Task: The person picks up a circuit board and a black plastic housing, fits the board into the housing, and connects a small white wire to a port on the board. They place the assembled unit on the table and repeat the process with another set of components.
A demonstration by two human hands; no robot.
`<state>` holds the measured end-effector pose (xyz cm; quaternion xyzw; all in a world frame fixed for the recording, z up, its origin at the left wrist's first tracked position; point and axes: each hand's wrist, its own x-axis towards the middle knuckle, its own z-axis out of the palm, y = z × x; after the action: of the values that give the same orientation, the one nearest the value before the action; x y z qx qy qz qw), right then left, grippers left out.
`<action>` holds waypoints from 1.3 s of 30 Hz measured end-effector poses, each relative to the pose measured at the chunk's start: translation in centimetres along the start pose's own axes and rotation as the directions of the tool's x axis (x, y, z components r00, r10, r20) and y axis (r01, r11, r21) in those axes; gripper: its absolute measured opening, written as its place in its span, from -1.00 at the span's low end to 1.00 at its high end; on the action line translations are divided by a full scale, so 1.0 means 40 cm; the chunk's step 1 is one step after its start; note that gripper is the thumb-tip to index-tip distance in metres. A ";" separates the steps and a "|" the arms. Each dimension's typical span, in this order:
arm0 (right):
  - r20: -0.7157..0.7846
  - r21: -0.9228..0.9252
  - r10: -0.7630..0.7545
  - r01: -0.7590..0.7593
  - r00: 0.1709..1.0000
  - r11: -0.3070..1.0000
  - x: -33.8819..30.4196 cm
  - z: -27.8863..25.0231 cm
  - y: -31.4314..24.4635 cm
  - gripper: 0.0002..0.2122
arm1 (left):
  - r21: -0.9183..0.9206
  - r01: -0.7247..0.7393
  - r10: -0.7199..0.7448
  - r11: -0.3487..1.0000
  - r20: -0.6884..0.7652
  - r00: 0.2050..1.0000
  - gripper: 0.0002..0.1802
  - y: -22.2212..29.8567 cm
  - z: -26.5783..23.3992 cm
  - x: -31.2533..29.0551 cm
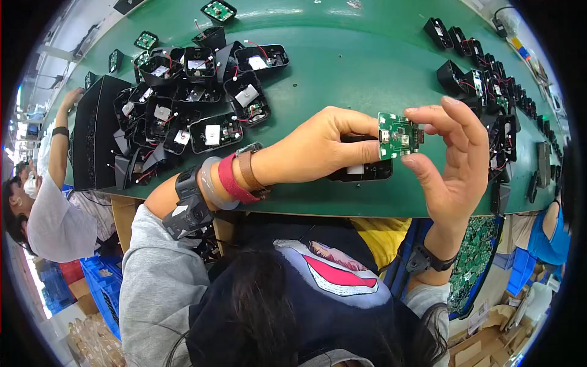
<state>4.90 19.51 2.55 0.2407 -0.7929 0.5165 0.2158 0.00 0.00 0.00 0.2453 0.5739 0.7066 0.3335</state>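
Note:
Above the table's near edge, a small green circuit board [400, 136] with white connectors is held up between my hands. My left hand [339, 144] pinches the board's left edge between thumb and fingers. From the right, my right hand [455, 153] has its thumb and index fingertips at the board's lower and upper edges, with the other fingers raised and curled. Below my left hand lies a black plastic housing [373, 171], mostly hidden by the hand.
Black housings [213, 134] with red wires and white parts are heaped on the left of the green table [330, 73]. Beside them stands a large black box [101, 131]. More housings [507, 131] line the right. A blue-edged bin of green boards [471, 266] sits below. Another person [58, 208] works at far left.

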 end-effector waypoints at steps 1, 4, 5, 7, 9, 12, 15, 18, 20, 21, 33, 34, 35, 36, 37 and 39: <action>0.009 -0.016 -0.002 0.002 1.000 1.000 0.002 0.001 -0.003 -0.43 | 0.043 0.012 -0.012 0.999 0.004 1.000 -0.77 0.002 0.000 -0.003; 0.045 -0.033 0.001 0.001 0.999 0.999 0.006 -0.013 0.002 -0.44 | 0.105 0.022 -0.023 0.994 0.012 1.000 -0.79 0.005 0.005 -0.001; 0.072 -0.031 0.006 -0.004 0.997 1.000 0.007 -0.021 0.006 -0.43 | 0.124 0.023 -0.025 0.992 0.014 1.000 -0.79 0.005 0.007 0.003; 0.105 -0.002 0.029 -0.029 0.994 1.000 0.003 -0.031 0.002 -0.42 | 0.107 0.007 -0.010 0.994 0.022 1.000 -0.79 0.003 0.007 -0.002; 0.140 0.025 0.049 -0.053 0.989 0.998 0.000 -0.037 0.000 -0.41 | 0.090 -0.011 0.009 0.996 0.028 1.000 -0.79 0.003 0.007 -0.004; 0.179 0.158 0.150 -0.179 0.972 0.971 -0.003 -0.043 0.001 -0.39 | 0.050 -0.035 0.032 0.998 0.057 0.998 -0.79 0.002 0.007 -0.003; 0.229 0.207 0.183 -0.232 0.956 0.951 -0.004 -0.051 0.007 -0.39 | 0.052 -0.032 0.027 0.998 0.095 0.995 -0.78 -0.001 0.004 -0.003; 0.256 0.298 0.205 -0.279 0.945 0.913 -0.011 -0.058 0.011 -0.38 | 0.057 0.036 -0.041 0.998 0.099 0.994 -0.77 0.001 0.005 -0.003; 0.277 0.353 0.232 -0.323 0.933 0.878 -0.016 -0.065 0.010 -0.36 | 0.025 0.032 -0.034 0.999 0.081 0.996 -0.76 0.007 0.012 -0.002; 0.275 0.352 0.234 -0.324 0.932 0.878 -0.019 -0.067 0.010 -0.36 | 0.024 0.034 -0.036 0.999 0.083 0.996 -0.76 0.005 0.011 -0.002; 0.228 0.391 0.248 -0.322 0.942 0.862 -0.020 -0.053 0.016 -0.36 | -0.058 0.045 -0.040 0.997 0.076 0.996 -0.79 -0.001 0.016 0.004; 0.226 0.389 0.247 -0.319 0.942 0.864 -0.021 -0.052 0.016 -0.36 | -0.072 0.047 -0.042 0.996 0.070 0.997 -0.79 0.001 0.017 0.004; 0.223 0.387 0.246 -0.317 0.943 0.866 -0.023 -0.051 0.015 -0.37 | -0.073 0.047 -0.042 0.996 0.069 0.997 -0.79 -0.003 0.015 0.005; 0.226 0.388 0.245 -0.318 0.943 0.865 -0.025 -0.049 0.014 -0.37 | -0.078 0.031 -0.027 0.997 0.051 0.998 -0.78 -0.011 0.012 0.007; 0.214 0.355 0.216 -0.282 0.953 0.891 -0.027 -0.046 0.013 -0.39 | -0.082 0.014 -0.012 0.996 0.032 0.999 -0.78 -0.015 0.009 0.007; 0.205 0.322 0.186 -0.245 0.961 0.914 -0.033 -0.039 0.011 -0.41 | -0.079 0.016 -0.013 0.997 0.033 0.999 -0.77 -0.010 0.005 0.006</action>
<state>5.81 21.30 2.02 0.2285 -0.7276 0.6454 0.0436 0.06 0.36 -0.35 0.2391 0.5416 0.7224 0.3573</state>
